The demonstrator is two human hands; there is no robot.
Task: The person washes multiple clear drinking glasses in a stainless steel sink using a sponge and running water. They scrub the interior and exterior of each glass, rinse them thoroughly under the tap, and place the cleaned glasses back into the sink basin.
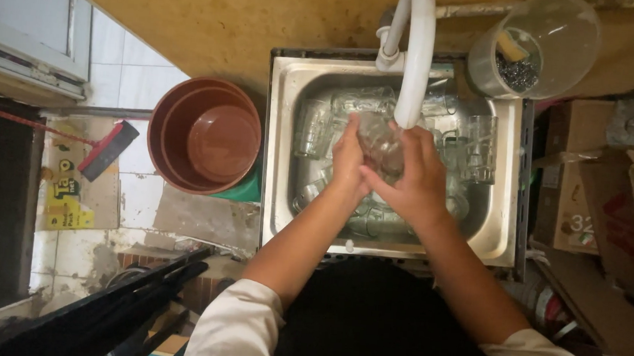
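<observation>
Both my hands are over a steel sink, holding one clear drinking glass just under the mouth of a white tap pipe. My left hand grips the glass from its left side. My right hand wraps it from the right and below. Several more clear glasses stand and lie in the sink around my hands, some partly hidden by my fingers.
A clear plastic tub with a yellow sponge and steel wool stands at the sink's back right. Stacked brown buckets sit on the floor to the left. Cardboard boxes crowd the right. A red-handled broom lies at left.
</observation>
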